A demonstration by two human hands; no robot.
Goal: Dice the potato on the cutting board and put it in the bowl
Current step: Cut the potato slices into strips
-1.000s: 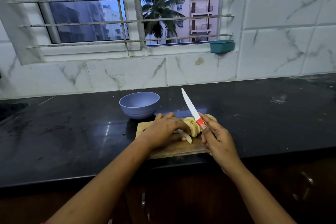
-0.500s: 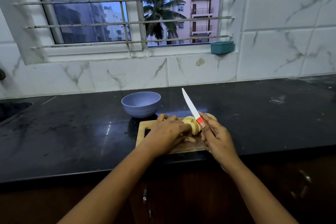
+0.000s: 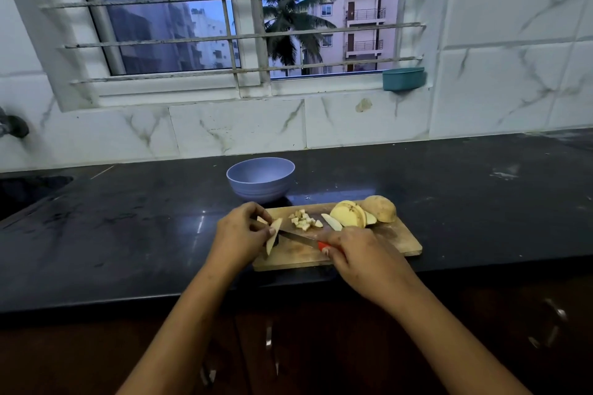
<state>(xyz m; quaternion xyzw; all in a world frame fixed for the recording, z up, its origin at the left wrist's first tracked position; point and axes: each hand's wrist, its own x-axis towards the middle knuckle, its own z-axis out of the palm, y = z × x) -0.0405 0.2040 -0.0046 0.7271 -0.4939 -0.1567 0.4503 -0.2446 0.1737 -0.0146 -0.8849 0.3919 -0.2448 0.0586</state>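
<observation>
Right hand [image 3: 365, 261]: low centre of the frame, clenched round the red handle of the knife [image 3: 300, 238].
Left hand [image 3: 240, 234]: pinching one potato slice [image 3: 276, 225] at the left end of the cutting board [image 3: 401, 242].
Finger risk: the blade meets the slice right beside my thumb, so a skid on the wet face could nick me.
Scatter risk: the loose dice [image 3: 303, 222] mid-board could get flicked onto the counter.
Uncut potato [image 3: 348, 215]: right end of the board.
Bowl [image 3: 260, 181]: just behind the board, no dice visible inside.
Writing: none readable.
</observation>
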